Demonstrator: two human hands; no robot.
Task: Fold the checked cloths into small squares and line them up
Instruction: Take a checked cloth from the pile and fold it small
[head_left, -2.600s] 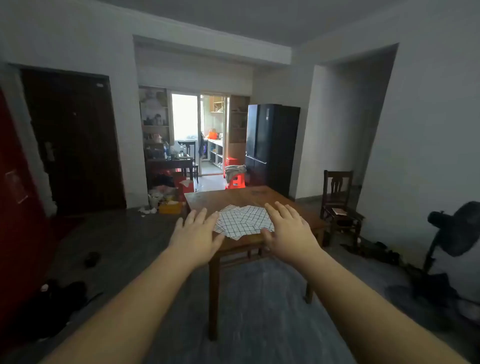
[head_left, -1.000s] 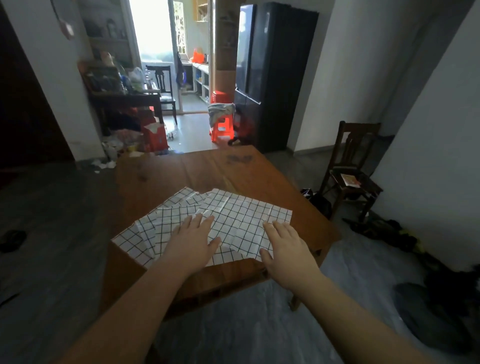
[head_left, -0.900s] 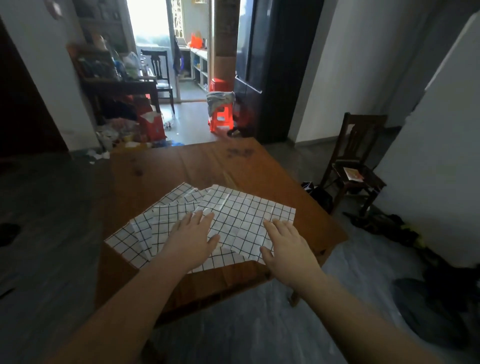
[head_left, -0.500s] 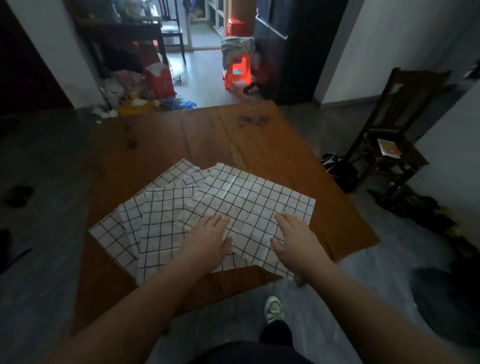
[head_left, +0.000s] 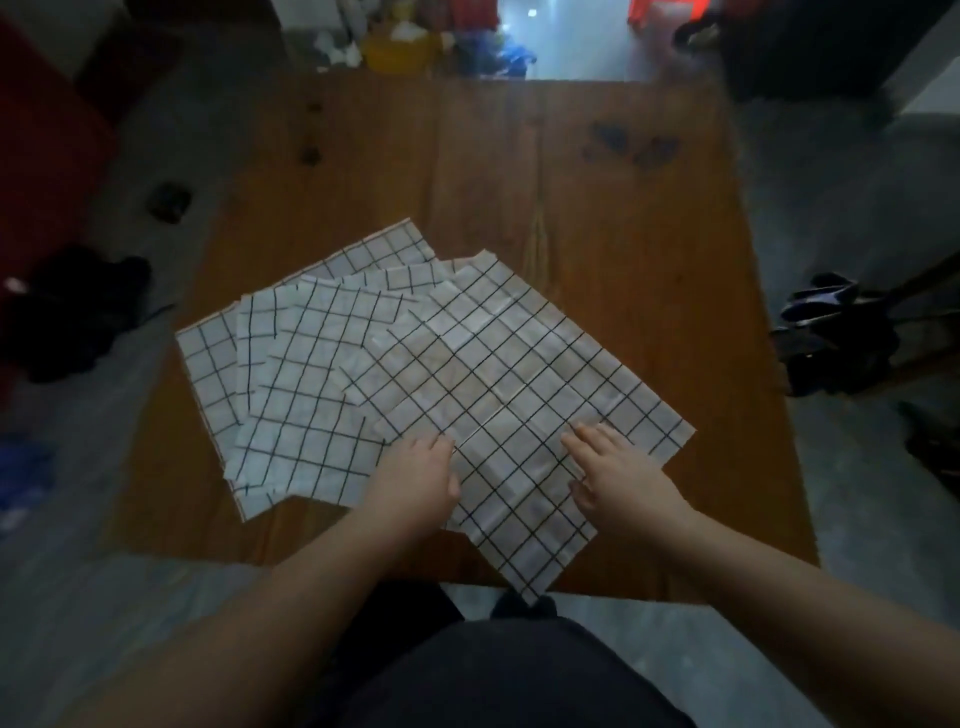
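Note:
Several white cloths with a black check lie fanned out and overlapping on the near half of a brown wooden table (head_left: 597, 208). The top cloth (head_left: 509, 374) lies flat and turned like a diamond, its near corner hanging over the table's front edge. More cloths (head_left: 291, 374) spread out from under it to the left. My left hand (head_left: 415, 480) rests palm down on the top cloth's near left part. My right hand (head_left: 618, 475) rests flat on its near right part, fingers straight.
A dark chair with a dark bag (head_left: 836, 343) stands close to the table's right edge. Dark clothes (head_left: 72, 306) lie on the grey floor at the left. A yellow tub and clutter (head_left: 400, 47) sit on the floor past the table's far edge.
The view has come from across the room up to the table and tilted down over it. Both hands went from hovering to resting on the top cloth.

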